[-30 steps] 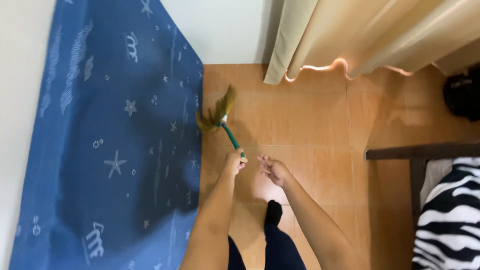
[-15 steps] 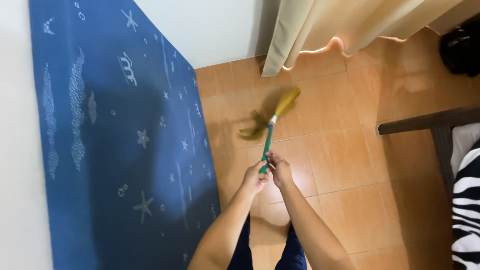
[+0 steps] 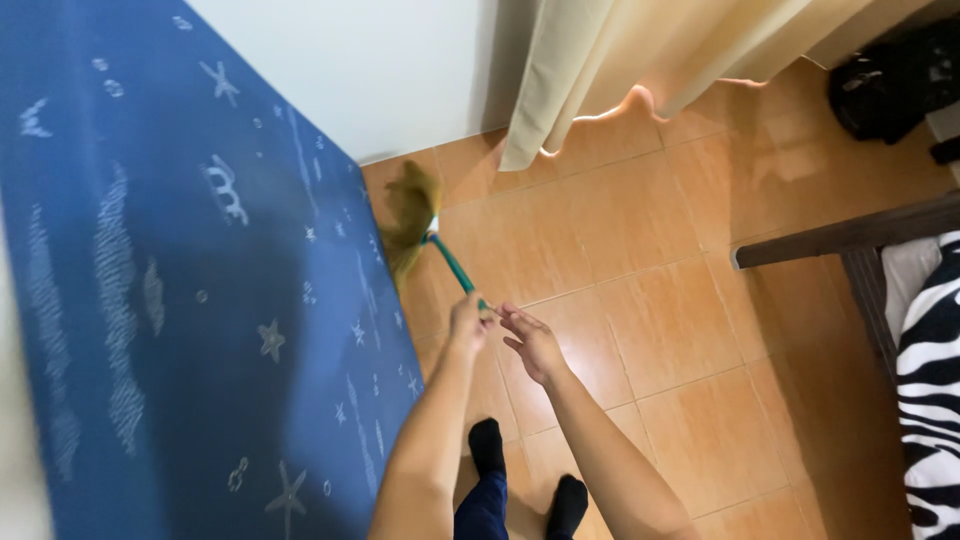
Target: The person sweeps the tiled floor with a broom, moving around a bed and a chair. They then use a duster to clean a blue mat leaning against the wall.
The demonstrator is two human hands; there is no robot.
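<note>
A small broom with a green handle (image 3: 455,268) and straw bristles (image 3: 410,222) points away from me over the tiled floor. Its bristles are blurred and lie against the lower edge of the blue mattress (image 3: 180,300). My left hand (image 3: 467,324) is closed around the near end of the handle. Just to the right of that end is my right hand (image 3: 530,342), fingers spread and holding nothing. My feet in dark socks (image 3: 488,446) stand below the hands.
The blue patterned mattress fills the left side. A beige curtain (image 3: 600,70) hangs at the back over orange floor tiles (image 3: 650,300). A dark wooden bed frame (image 3: 850,235) with zebra-print bedding (image 3: 935,400) is at right. A black bag (image 3: 890,80) sits far right.
The broom head has swung from the middle of the floor leftward to the mattress edge. My right hand has come off the handle and opened; the left keeps its grip.
</note>
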